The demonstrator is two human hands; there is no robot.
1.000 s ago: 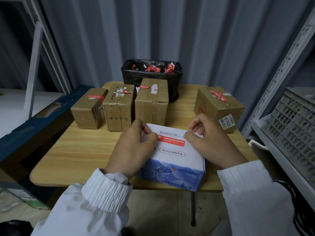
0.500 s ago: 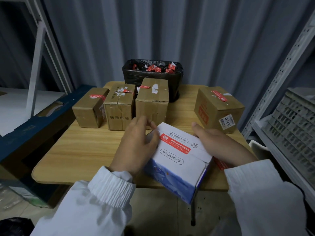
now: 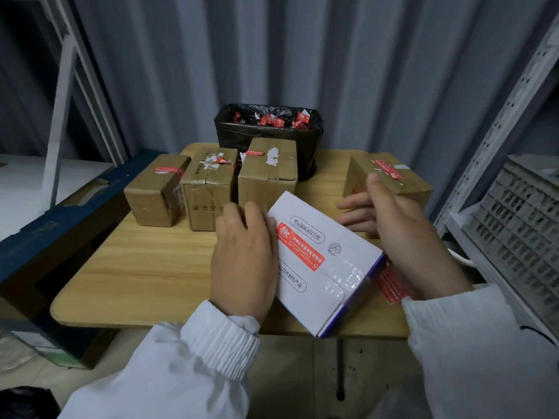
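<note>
Over the near edge of the table [image 3: 145, 267] the white box [image 3: 332, 297] sits tilted, one corner jutting past that edge toward the person; it is thin printed cardboard, probably light, fairly stiff along its folds but easy to dent on the broad top; the left hand [image 3: 242, 261] lies over the box's left side, fingers curled onto its upper edge and gripping it; the right hand [image 3: 405, 237] stands at the right end, fingers straight and spread behind the box, thumb up, pinching nothing; the glossy clear tape [image 3: 348, 276] across the seam looks slippery, so the bare cardboard edges and corners seem the better places to take hold; the box's underside, left side and contents are hidden, and whether the right palm touches it cannot be told; the red sticker [image 3: 299, 251] on top is printed too small to read; a red strip [image 3: 391, 285] under the right wrist may lie on the table or hang from the box
</note>
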